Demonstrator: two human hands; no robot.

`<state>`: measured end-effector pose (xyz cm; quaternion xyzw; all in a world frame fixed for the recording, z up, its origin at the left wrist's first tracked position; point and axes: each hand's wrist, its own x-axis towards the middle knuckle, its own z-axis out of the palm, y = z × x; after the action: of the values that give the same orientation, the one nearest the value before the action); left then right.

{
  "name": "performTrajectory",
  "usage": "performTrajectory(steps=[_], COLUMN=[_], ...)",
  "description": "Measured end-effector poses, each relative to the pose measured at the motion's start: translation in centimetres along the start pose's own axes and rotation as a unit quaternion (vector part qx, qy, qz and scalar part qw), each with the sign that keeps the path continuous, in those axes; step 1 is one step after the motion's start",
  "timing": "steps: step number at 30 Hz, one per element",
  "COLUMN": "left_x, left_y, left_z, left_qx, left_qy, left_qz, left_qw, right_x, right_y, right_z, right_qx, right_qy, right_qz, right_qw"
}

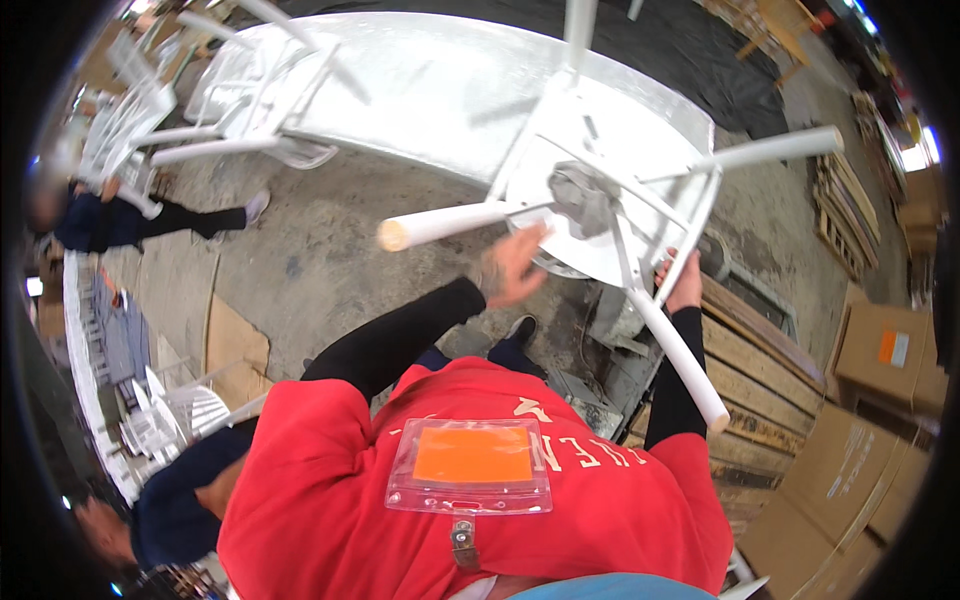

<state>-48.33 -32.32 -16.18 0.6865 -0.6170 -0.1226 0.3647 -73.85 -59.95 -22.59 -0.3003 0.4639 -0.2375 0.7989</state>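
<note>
A white wooden chair (650,240) lies upturned in front of me, its legs sticking outward and up. One leg shows a bare wood end on the left. My right hand (684,280) is closed round the chair's frame on the right side. Beside the seat's near edge is my left hand (514,266), slightly blurred, fingers apart with nothing in them. A crumpled grey cloth (584,198) rests on the underside of the seat, between the legs.
A long table (420,95) under shiny white covering bears the chair and another upturned white chair (262,95). Stacked wooden slats (755,385) and cardboard boxes (835,490) stand at right. One person (95,215) handles white chairs at far left; another (180,495) is at lower left.
</note>
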Motion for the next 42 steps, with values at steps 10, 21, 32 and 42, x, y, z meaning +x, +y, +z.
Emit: performTrajectory(steps=[10, 21, 32, 42], left_x=[-27.3, -43.4, -27.2, -33.1], left_y=[-6.5, -11.4, -24.5, -34.9], left_z=[-15.0, -27.9, -41.1, -59.0], left_qx=[-0.111, -0.226, -0.317, -0.267], left_qy=[-0.109, 0.195, 0.381, 0.509], left_qz=[-0.363, -0.606, -0.429, -0.486], left_qw=[0.919, 0.737, 0.755, 0.659], right_x=[-6.7, -11.2, 2.0, 10.0], right_y=[2.2, 33.1, 35.1, 30.4], right_z=[-7.1, 12.6, 47.4, 79.4], right_qx=[0.038, -0.202, -0.380, -0.279], right_qy=[0.153, 0.106, -0.145, -0.266], right_qz=[-0.080, 0.309, 0.064, 0.031], right_qw=[0.984, 0.923, 0.911, 0.922])
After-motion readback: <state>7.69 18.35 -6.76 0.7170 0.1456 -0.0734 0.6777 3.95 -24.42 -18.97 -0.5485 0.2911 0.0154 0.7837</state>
